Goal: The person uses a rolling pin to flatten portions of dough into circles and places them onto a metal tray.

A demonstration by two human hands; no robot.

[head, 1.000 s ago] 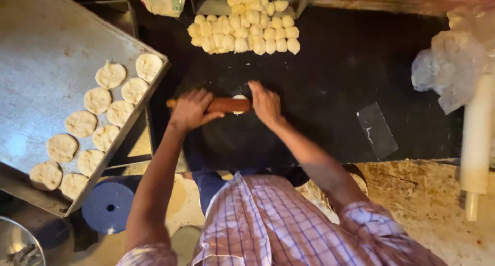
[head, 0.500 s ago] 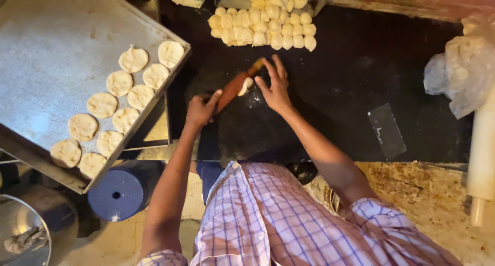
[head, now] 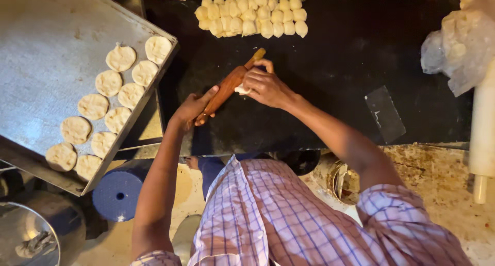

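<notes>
A brown wooden rolling pin (head: 228, 85) lies tilted on the black worktop (head: 340, 65), its far end pointing up and right. My left hand (head: 192, 109) holds its near end. My right hand (head: 265, 85) sits by the pin's far half, fingers curled over a small white dough piece (head: 241, 89) beside the pin. A heap of several small dough balls (head: 252, 15) lies at the far edge of the worktop. Several flattened dough rounds (head: 105, 101) lie in two rows on a large metal tray (head: 46, 54) to the left.
A dark flat scraper (head: 385, 114) lies on the worktop's right side. A crumpled plastic bag (head: 459, 39) and a long white roller (head: 482, 137) stand at the far right. Below the tray are a blue round spool (head: 118, 194) and a steel bowl (head: 26, 235).
The rolling pin has swung from lying level across the worktop to a steep tilt. My right hand has come off the top of the pin and closed over the dough piece.
</notes>
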